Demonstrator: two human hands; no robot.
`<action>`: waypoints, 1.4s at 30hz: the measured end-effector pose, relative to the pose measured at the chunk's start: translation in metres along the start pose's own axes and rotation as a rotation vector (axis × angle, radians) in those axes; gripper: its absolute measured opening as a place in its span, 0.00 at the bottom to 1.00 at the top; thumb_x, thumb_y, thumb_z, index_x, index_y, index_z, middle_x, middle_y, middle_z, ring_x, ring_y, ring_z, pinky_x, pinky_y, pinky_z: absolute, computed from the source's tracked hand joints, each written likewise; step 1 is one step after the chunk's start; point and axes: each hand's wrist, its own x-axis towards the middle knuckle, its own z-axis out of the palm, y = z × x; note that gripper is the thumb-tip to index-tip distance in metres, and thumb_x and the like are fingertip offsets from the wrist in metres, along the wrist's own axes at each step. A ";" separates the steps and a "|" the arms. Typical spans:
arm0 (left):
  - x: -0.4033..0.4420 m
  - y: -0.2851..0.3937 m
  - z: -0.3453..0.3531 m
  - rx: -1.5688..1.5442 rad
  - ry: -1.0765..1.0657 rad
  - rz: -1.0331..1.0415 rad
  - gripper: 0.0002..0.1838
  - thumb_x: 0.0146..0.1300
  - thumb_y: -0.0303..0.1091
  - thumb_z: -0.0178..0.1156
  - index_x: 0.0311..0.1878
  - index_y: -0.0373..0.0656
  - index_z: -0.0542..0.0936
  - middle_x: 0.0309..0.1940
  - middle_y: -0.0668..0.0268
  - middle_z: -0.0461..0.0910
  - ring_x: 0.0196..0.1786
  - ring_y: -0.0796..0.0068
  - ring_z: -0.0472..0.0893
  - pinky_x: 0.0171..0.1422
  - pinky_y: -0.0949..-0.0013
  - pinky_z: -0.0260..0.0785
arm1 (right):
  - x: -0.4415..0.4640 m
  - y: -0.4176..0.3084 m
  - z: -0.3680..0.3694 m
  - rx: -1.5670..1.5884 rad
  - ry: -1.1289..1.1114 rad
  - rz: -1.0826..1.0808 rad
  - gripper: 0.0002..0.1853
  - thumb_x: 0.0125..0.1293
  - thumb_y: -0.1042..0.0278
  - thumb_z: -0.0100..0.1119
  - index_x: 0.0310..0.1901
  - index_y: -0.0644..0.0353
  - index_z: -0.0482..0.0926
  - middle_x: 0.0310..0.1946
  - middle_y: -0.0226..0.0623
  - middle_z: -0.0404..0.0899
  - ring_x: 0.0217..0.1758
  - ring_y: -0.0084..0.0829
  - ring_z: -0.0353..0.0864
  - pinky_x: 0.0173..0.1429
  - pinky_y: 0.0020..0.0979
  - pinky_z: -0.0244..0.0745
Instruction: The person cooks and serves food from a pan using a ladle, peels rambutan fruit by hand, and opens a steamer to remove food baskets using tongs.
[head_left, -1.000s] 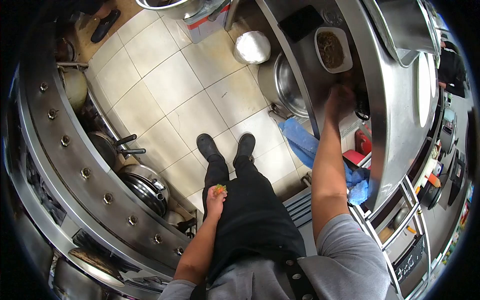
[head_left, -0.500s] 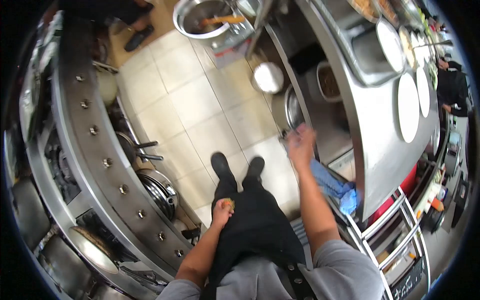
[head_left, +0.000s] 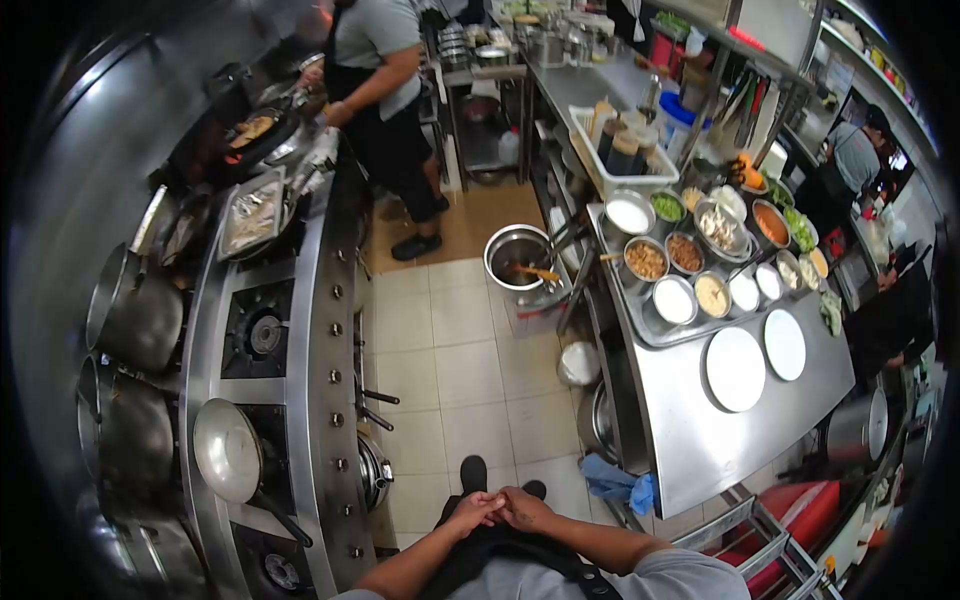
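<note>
My left hand [head_left: 478, 511] and my right hand [head_left: 522, 509] meet in front of my dark apron, low in the head view. Both are closed, the fingertips touching one another. Whatever lies between them, if anything, is hidden. Beneath them, my dark shoes [head_left: 474, 474] stand on pale floor tiles. A blue cloth [head_left: 612, 480] hangs by the steel counter's near corner, to the right of my hands.
On the left, a wok [head_left: 227, 450] rests on the stove [head_left: 200, 330]. White plates [head_left: 735, 368] and tubs of ingredients cover part of the counter [head_left: 690, 450]. A pot [head_left: 493, 262] stands ahead near a person [head_left: 385, 110] cooking. A metal ladder [head_left: 760, 525] is at right.
My view has lifted toward the far kitchen. My right hand has come from beside the counter to meet my left. The small orange and green thing in my left hand no longer shows.
</note>
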 end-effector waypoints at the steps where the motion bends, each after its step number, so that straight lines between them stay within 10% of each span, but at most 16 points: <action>1: -0.004 0.003 0.003 -0.010 -0.008 0.001 0.24 0.64 0.49 0.63 0.52 0.40 0.73 0.38 0.63 0.82 0.36 0.75 0.82 0.38 0.71 0.75 | -0.004 -0.004 -0.011 -0.029 0.010 0.034 0.21 0.63 0.60 0.59 0.54 0.61 0.71 0.46 0.53 0.78 0.53 0.51 0.78 0.55 0.42 0.74; 10: -0.032 0.004 -0.006 0.155 0.135 0.037 0.22 0.66 0.51 0.59 0.55 0.46 0.74 0.45 0.68 0.82 0.36 0.79 0.82 0.36 0.76 0.70 | -0.027 -0.025 -0.081 -0.236 0.086 0.065 0.20 0.60 0.57 0.57 0.51 0.58 0.75 0.46 0.52 0.78 0.52 0.51 0.78 0.56 0.44 0.72; 15: -0.063 0.027 0.031 -0.090 0.010 0.182 0.22 0.69 0.50 0.56 0.58 0.46 0.72 0.46 0.67 0.81 0.41 0.77 0.82 0.42 0.75 0.72 | -0.037 -0.047 -0.078 -0.306 -0.050 -0.325 0.24 0.56 0.63 0.63 0.57 0.51 0.75 0.42 0.47 0.75 0.49 0.49 0.76 0.55 0.42 0.72; 22: -0.074 0.019 0.031 -0.113 -0.015 0.260 0.18 0.68 0.32 0.55 0.59 0.46 0.67 0.47 0.61 0.79 0.42 0.69 0.83 0.45 0.67 0.77 | -0.047 -0.056 -0.065 -0.132 0.000 -0.324 0.32 0.57 0.60 0.68 0.63 0.54 0.69 0.46 0.46 0.74 0.45 0.40 0.78 0.50 0.37 0.76; 27: -0.091 0.004 0.015 -0.421 -0.222 0.411 0.18 0.62 0.28 0.54 0.55 0.47 0.69 0.45 0.58 0.78 0.41 0.61 0.83 0.42 0.65 0.77 | -0.058 -0.012 -0.086 -0.142 0.285 -0.299 0.26 0.55 0.63 0.70 0.55 0.55 0.74 0.42 0.44 0.76 0.44 0.40 0.77 0.50 0.38 0.76; 30: -0.105 -0.002 0.020 -0.559 -0.246 0.400 0.12 0.64 0.38 0.58 0.48 0.47 0.72 0.39 0.60 0.79 0.35 0.67 0.82 0.34 0.69 0.74 | -0.078 -0.005 -0.117 -0.420 0.824 -0.467 0.18 0.51 0.72 0.67 0.45 0.59 0.76 0.40 0.45 0.76 0.46 0.47 0.75 0.51 0.41 0.71; 35: -0.123 -0.031 0.018 -0.239 0.248 0.273 0.20 0.65 0.55 0.60 0.33 0.47 0.72 0.24 0.68 0.77 0.18 0.79 0.71 0.16 0.75 0.58 | -0.111 0.003 -0.170 -0.588 1.263 -0.109 0.17 0.49 0.74 0.67 0.42 0.61 0.75 0.39 0.46 0.73 0.45 0.49 0.72 0.50 0.45 0.68; 42: -0.145 -0.110 0.000 -0.262 0.344 0.306 0.16 0.64 0.45 0.64 0.34 0.44 0.72 0.24 0.66 0.77 0.16 0.79 0.70 0.15 0.76 0.55 | -0.122 0.009 -0.193 -0.662 1.233 0.083 0.13 0.52 0.66 0.68 0.36 0.60 0.75 0.37 0.46 0.72 0.46 0.48 0.72 0.50 0.45 0.69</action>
